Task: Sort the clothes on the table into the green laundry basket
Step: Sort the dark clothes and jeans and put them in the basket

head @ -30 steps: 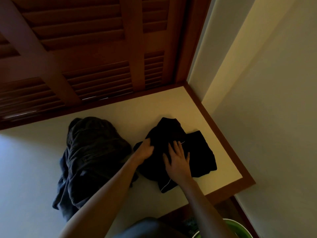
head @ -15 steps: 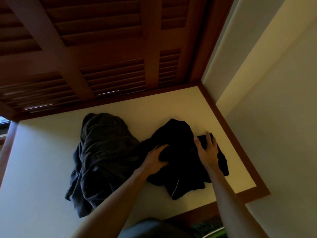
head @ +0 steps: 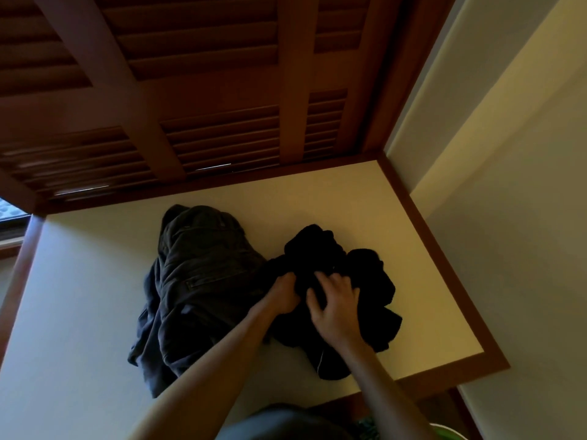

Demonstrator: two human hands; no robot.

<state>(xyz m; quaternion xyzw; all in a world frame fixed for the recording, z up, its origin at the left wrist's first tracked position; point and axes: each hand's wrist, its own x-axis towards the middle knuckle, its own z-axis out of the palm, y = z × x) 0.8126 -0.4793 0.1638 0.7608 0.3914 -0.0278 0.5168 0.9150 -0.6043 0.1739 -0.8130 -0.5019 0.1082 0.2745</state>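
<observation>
both hands, left hand [head: 283, 296] and right hand [head: 334, 308], have their fingers bunched into the black garment [head: 359, 281] on the table [head: 79, 312], beside the grey trousers [head: 193, 281].

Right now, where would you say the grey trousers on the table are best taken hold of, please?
Probably at the bunched top of the grey trousers, near the pocket, coming from above. They lie crumpled on the table beside the black garment, so a raised fold gives the fingers something to close on.

Green laundry basket [head: 446, 430] cut off at bottom edge, only rim showing; left fingers [head: 287, 278] buried in black garment [head: 355, 274].
</observation>
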